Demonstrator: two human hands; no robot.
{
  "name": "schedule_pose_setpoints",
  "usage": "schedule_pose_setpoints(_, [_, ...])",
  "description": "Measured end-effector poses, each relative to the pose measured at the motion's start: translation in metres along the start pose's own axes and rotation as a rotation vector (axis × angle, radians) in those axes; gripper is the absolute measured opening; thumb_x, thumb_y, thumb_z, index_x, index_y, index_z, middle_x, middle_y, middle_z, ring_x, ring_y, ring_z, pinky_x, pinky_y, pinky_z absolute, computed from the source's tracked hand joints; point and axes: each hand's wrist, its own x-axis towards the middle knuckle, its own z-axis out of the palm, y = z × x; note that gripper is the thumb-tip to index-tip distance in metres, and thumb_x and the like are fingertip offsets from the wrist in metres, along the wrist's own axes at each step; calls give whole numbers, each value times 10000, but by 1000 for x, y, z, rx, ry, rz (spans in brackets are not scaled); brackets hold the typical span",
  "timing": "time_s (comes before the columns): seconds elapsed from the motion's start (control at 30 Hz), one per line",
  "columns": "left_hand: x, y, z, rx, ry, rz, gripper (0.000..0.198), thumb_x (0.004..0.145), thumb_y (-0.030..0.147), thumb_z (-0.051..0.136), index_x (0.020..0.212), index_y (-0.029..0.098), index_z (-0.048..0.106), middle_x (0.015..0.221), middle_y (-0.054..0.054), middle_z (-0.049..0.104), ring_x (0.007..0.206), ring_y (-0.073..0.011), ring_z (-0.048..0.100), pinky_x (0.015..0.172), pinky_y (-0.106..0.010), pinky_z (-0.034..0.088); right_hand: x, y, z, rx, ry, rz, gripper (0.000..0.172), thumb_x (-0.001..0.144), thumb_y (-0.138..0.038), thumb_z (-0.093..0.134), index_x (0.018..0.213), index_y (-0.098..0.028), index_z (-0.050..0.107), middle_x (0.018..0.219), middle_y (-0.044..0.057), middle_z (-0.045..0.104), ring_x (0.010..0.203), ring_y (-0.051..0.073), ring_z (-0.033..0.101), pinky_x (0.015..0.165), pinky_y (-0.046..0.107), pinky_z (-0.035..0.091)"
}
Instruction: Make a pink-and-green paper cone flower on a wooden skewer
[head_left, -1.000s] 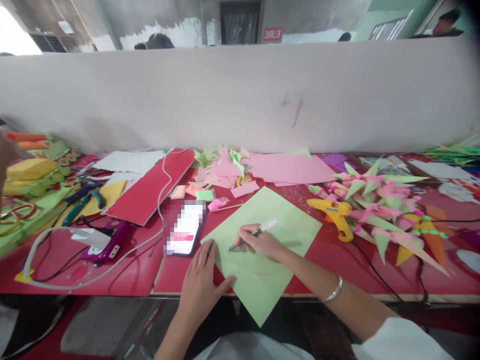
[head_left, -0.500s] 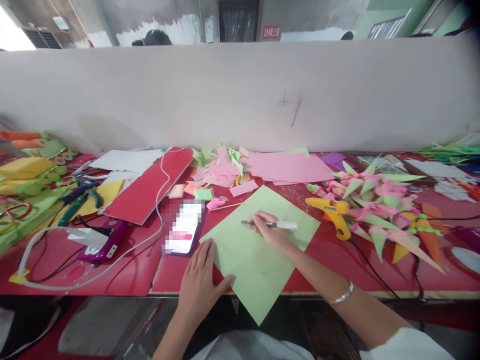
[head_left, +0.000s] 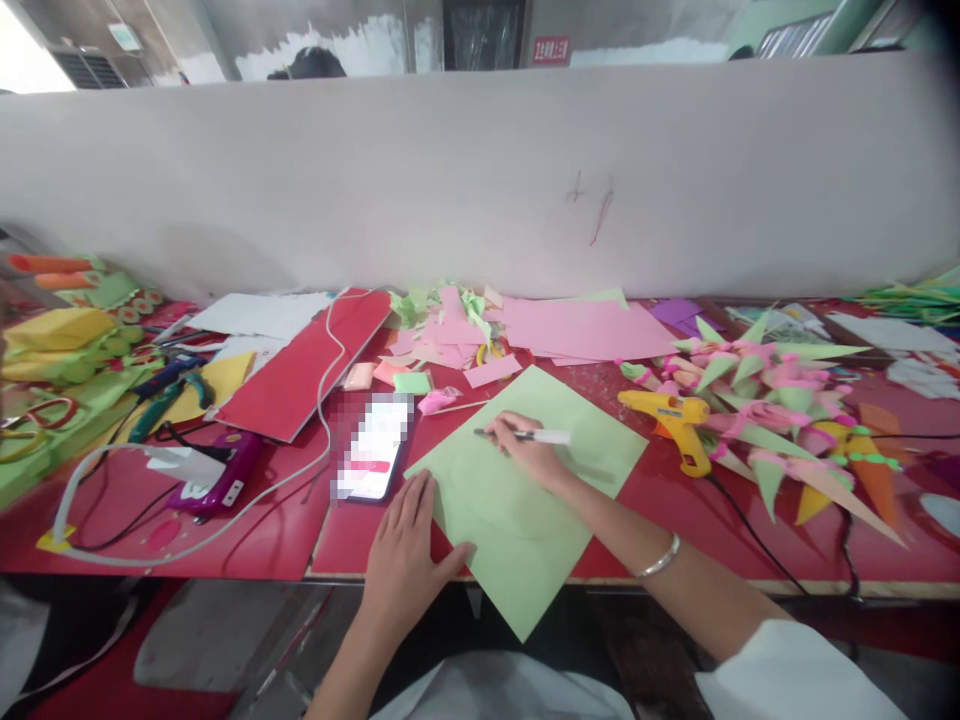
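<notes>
A light green square sheet of paper (head_left: 517, 560) lies turned like a diamond, its near corner reaching past the table's front edge. My right hand (head_left: 529, 455) rests over its middle, fingers closed round a pen (head_left: 551, 436) with a dark tip and a white rear end. The tip points left, at or just above the paper; contact is hard to tell. Faint curved lines show on the sheet. Flat at the paper's left edge lies my left hand (head_left: 409, 545), with fingers stretched and the thumb apart, holding nothing.
A phone (head_left: 373, 450) lies left of the paper, near a red board (head_left: 300, 370) and a purple power strip (head_left: 217, 480). To the right are a yellow glue gun (head_left: 679, 425) and a pile of paper flowers (head_left: 757, 390). Pink paper (head_left: 585, 328) lies behind, before a white partition (head_left: 450, 190).
My right hand and the pen have moved slightly left across the green paper. My left hand keeps its place on the sheet's edge. The whole view has shifted a little.
</notes>
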Motion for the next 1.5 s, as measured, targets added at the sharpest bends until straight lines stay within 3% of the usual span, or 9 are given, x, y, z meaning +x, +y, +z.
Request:
schedule_pose_setpoints(0.13, [1, 1, 0, -2, -5, -7, 738, 749, 551, 470, 1336, 140, 291, 1348, -134, 399, 1218, -282, 382, 973, -426, 360, 10, 12, -16, -24, 178, 26, 247, 798, -397, 417, 704, -199, 532, 606, -9, 534, 558, 118, 486, 518, 214, 356])
schedule_pose_setpoints(0.23, [1, 1, -1, 12, -14, -11, 736, 750, 556, 464, 1329, 132, 301, 1351, -133, 397, 1219, -280, 381, 974, -419, 362, 8, 9, -16, -19, 199, 30, 246, 807, -394, 399, 710, -207, 527, 638, -4, 554, 588, 121, 494, 539, 215, 366])
schedule_pose_setpoints(0.3, [2, 1, -2, 23, -25, -16, 738, 748, 558, 465, 1325, 126, 307, 1352, -132, 395, 1221, -278, 379, 975, -412, 362, 1, 2, -10, 0, 134, 27, 250, 814, -386, 396, 714, -205, 536, 637, -4, 560, 588, 118, 497, 532, 212, 368])
schedule_pose_setpoints(0.5, [2, 2, -3, 41, -48, -10, 735, 758, 562, 442, 1313, 95, 325, 1358, -139, 386, 1226, -278, 372, 981, -409, 356, -18, -19, 13, 77, -224, 21, 309, 818, -376, 431, 635, -176, 579, 561, -12, 544, 515, 94, 481, 485, 200, 360])
schedule_pose_setpoints(0.7, [2, 3, -4, 28, -54, -13, 740, 756, 561, 450, 1319, 99, 316, 1361, -139, 380, 1229, -276, 366, 981, -410, 359, -14, -18, 15, 116, -227, 20, 287, 842, -369, 406, 708, -171, 564, 576, -21, 503, 538, 86, 468, 501, 197, 350])
schedule_pose_setpoints(0.93, [3, 4, -6, 58, -70, 2, 721, 760, 559, 450, 1304, 99, 335, 1354, -131, 394, 1222, -268, 378, 982, -404, 362, -13, -16, 5, 122, -401, 29, 339, 830, -344, 431, 596, -146, 575, 528, -4, 550, 475, 85, 469, 478, 207, 360])
schedule_pose_setpoints(1.1, [1, 5, -4, 102, -20, 8, 773, 755, 596, 428, 1322, 86, 303, 1364, -151, 372, 1234, -285, 359, 968, -418, 374, -9, -15, 3, 133, -326, 28, 328, 856, -339, 371, 676, -146, 566, 599, 2, 567, 543, 94, 518, 557, 221, 400])
schedule_pose_setpoints(1.33, [0, 7, -5, 118, -28, 14, 777, 758, 591, 426, 1325, 76, 294, 1366, -156, 367, 1243, -284, 347, 987, -420, 350, -15, -16, 5, 75, -354, -9, 278, 831, -386, 449, 783, -165, 611, 638, -5, 550, 618, 104, 490, 561, 211, 359])
schedule_pose_setpoints(1.5, [1, 6, -5, 107, -45, 2, 782, 753, 594, 431, 1328, 83, 290, 1367, -153, 368, 1246, -279, 344, 994, -413, 340, -15, -9, 2, 71, -452, -1, 327, 839, -356, 433, 660, -145, 608, 619, 9, 578, 570, 99, 502, 541, 212, 375])
